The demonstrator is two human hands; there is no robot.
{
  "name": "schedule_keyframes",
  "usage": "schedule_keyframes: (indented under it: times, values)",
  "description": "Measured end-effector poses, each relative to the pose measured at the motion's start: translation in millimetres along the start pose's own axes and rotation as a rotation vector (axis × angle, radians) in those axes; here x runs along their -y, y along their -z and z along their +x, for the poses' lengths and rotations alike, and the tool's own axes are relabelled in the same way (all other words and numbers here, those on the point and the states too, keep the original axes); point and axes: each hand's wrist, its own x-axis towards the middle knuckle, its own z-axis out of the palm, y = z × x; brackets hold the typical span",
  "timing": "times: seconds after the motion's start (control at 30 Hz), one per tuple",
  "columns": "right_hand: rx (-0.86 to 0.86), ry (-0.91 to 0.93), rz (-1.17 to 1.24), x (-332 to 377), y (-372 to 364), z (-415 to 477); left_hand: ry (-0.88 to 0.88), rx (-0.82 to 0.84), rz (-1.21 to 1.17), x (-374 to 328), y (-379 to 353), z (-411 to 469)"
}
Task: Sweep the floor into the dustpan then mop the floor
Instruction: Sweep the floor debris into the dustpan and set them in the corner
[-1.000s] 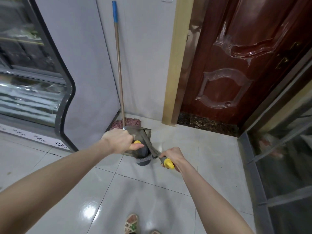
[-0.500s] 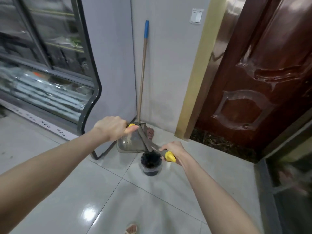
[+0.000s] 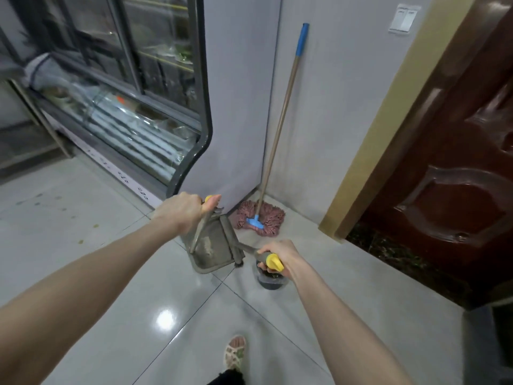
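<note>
Head-camera footage shows that the dustpan (image 3: 213, 247) and the broom (image 3: 270, 282) have been drawn out of the corner over the last second; the mop (image 3: 262, 220), half hidden behind them then, is now seen whole, left leaning against the wall (image 3: 333, 107) with its reddish head on the floor (image 3: 111, 232); sweeping is therefore judged to be only starting, and mopping not begun. The left hand (image 3: 186, 212) is closed firmly round the dustpan's yellow-tipped handle, with the thumb laid along it; the right hand (image 3: 280, 255) is curled round the broom's grey grip below its yellow cap. The dustpan is held between the two hands, just left of the mop head; it is grey, scuffed and smeared with pale dust inside; whether its lower lip touches the tile cannot be told.
</note>
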Motion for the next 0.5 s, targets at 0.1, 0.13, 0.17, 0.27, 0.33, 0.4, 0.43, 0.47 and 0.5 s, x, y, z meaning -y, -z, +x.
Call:
schedule_keyframes:
  times: [0.1,0.13,0.17,0.27,0.33,0.4,0.43,0.47,0.5]
  values:
    - [0.015,-0.058,-0.013,3,-9,30,0.09,0.041,-0.065,16,-21,14]
    - [0.021,-0.072,-0.012,6,-12,40,0.108,0.05,-0.08,21,-28,19]
    - [0.026,-0.085,-0.006,7,-13,48,0.124,0.059,-0.094,26,-34,24]
    - [0.034,-0.117,-0.022,20,-22,88,0.194,0.092,-0.14,43,-58,53]
    - [0.045,-0.145,-0.048,34,-30,119,0.23,0.128,-0.152,55,-75,79]
    - [0.064,-0.163,-0.067,51,-37,151,0.266,0.152,-0.181,67,-92,108]
    - [0.072,-0.174,-0.08,59,-40,168,0.277,0.154,-0.194,73,-100,123]
    - [0.076,-0.183,-0.092,68,-44,184,0.292,0.171,-0.206,78,-106,137]
    - [0.079,-0.201,-0.11,77,-49,199,0.31,0.184,-0.227,82,-111,151]
